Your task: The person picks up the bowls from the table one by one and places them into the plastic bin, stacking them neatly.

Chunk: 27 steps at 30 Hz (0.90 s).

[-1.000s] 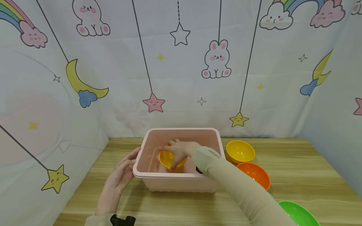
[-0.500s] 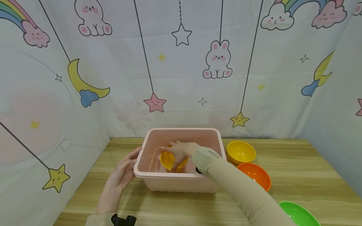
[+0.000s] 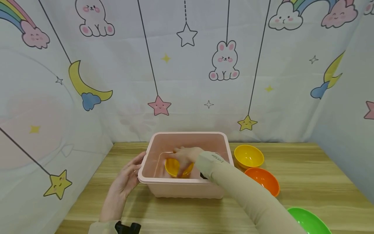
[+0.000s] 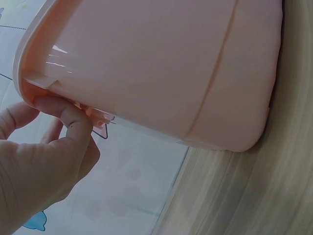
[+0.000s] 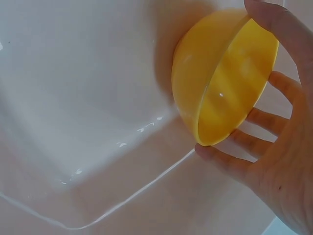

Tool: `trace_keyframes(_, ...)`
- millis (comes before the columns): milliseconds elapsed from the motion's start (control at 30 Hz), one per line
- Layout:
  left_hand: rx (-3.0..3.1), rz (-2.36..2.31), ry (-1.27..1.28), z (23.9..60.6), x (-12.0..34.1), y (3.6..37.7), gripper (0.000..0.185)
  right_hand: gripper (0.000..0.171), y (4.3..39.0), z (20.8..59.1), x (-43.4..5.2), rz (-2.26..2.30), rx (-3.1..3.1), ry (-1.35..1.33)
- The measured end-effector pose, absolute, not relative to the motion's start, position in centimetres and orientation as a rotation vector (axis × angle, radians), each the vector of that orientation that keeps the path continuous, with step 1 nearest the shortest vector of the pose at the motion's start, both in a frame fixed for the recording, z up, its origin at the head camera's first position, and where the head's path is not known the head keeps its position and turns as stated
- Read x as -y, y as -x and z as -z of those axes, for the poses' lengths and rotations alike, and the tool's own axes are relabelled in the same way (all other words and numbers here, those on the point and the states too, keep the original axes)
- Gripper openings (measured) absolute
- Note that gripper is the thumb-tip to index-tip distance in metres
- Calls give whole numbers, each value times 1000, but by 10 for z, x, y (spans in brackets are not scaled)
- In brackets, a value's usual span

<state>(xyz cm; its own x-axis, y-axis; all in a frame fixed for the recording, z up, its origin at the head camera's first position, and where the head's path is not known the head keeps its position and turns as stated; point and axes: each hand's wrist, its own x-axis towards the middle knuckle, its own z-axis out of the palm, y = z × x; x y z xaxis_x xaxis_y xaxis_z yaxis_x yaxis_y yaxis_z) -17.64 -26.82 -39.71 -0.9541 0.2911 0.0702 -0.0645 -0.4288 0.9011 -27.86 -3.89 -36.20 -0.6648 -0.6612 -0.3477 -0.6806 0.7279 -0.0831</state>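
Yellow bowl going into pink tub

Near edge: left hand pinching tub rim. Inside: right hand curled round yellow bowl, low over floor, not yet released. Beyond, on desk: yellow bowl outside, orange bowl, green bowl unplaced.

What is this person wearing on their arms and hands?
Both hands are bare: no gloves or rings visible. The right arm wears a long beige sleeve with small dark lettering near the cuff. At the left wrist, a beige cuff edge and a small black device show.
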Motion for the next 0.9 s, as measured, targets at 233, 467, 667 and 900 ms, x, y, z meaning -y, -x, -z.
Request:
trace_keyframes(233, -1535, -2469, -313, 397, 268, 177, 51, 89, 278, 360, 38, -39, -2551, 1040)
trace_keyframes(467, -1584, -2453, -292, 397, 268, 177, 50, 90, 278, 358, 37, 3, -2520, 1037)
trace_keyframes(667, -1600, -2442, -301, 397, 267, 177, 50, 88, 277, 359, 37, 18, -2529, 1006)
trace_keyframes(900, -1610, -2435, -288, 398, 268, 177, 51, 90, 278, 359, 38, 23, -2533, 1005)
